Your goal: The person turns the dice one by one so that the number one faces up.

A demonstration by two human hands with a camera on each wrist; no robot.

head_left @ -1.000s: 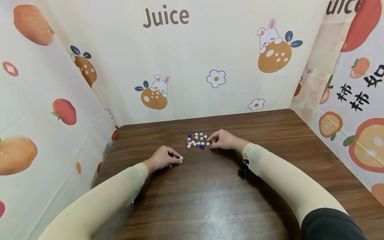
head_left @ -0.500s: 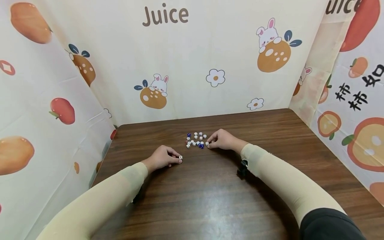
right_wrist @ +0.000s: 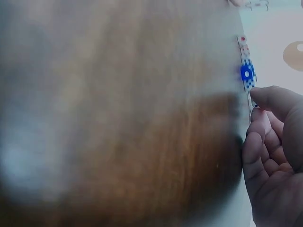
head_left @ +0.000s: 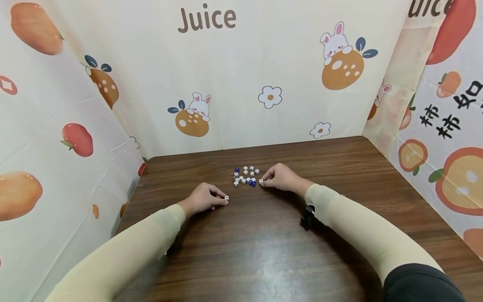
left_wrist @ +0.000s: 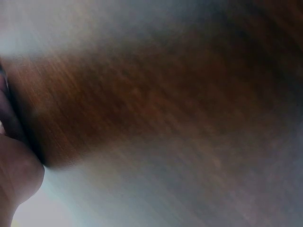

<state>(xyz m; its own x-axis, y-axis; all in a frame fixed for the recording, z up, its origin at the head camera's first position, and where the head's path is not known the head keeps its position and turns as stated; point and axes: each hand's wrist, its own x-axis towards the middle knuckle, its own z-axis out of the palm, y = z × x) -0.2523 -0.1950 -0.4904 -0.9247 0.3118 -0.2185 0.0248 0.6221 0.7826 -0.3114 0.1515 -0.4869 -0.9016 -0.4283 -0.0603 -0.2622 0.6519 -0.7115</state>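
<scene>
In the head view my left hand (head_left: pixel 203 198) pinches a white die (head_left: pixel 227 198) between thumb and index finger, low over the table and in front of the dice group. My right hand (head_left: pixel 282 177) pinches another white die (head_left: pixel 261 181) just right of the group, fingertips close to the tabletop. The right wrist view shows the right hand (right_wrist: pixel 274 142) with thumb and index finger meeting, its die mostly hidden behind them. A blue die (right_wrist: pixel 247 73) lies beyond the fingertips. Only part of the left hand (left_wrist: pixel 21 168) shows in the left wrist view; its die is hidden there.
Between the hands lies a loose group of several dice, mostly white dice (head_left: pixel 245 172), with a few blue dice (head_left: pixel 252 183) and a red die (head_left: pixel 234 178). The brown wooden table (head_left: pixel 241 243) meets a printed cloth backdrop (head_left: pixel 234 84) at its back edge.
My right hand has shifted slightly to the right with its die, widening the gap to the group a little. The left hand keeps its grip in place.
</scene>
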